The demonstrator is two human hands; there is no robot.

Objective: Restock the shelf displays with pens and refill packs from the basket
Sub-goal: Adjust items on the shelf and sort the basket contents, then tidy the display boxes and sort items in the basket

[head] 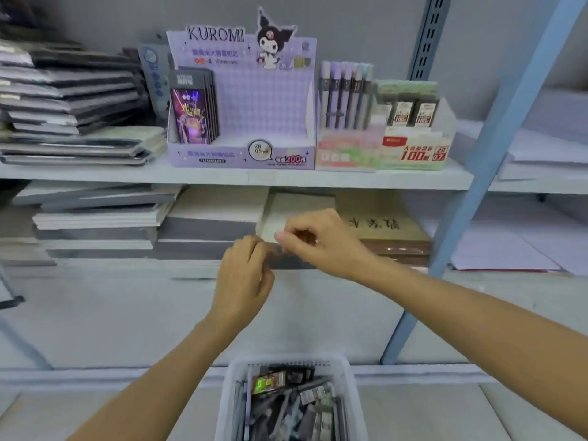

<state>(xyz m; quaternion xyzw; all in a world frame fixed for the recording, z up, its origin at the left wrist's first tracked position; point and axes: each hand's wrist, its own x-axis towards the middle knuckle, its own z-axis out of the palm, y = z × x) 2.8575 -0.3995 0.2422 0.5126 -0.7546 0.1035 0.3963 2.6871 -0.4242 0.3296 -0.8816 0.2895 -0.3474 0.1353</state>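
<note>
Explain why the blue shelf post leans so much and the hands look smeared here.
Head view: the wide-angle lens slants the blue shelf post; blur, likely from motion, softens the left hand, the right hand and the small item they pinch, so it cannot be identified; lighting is flat, with a holographic glint in the basket.

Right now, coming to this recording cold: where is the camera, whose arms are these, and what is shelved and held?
No machine here: a person works with bare hands, filmed by one wide-angle camera on their head, looking forward and down. The left hand and right hand meet in front of the shelves, both pinching a small dark item, too blurred to identify. On the upper shelf stand a purple Kuromi display with a few packs, and a green display with pens. Below, a white basket holds more stock.
</note>
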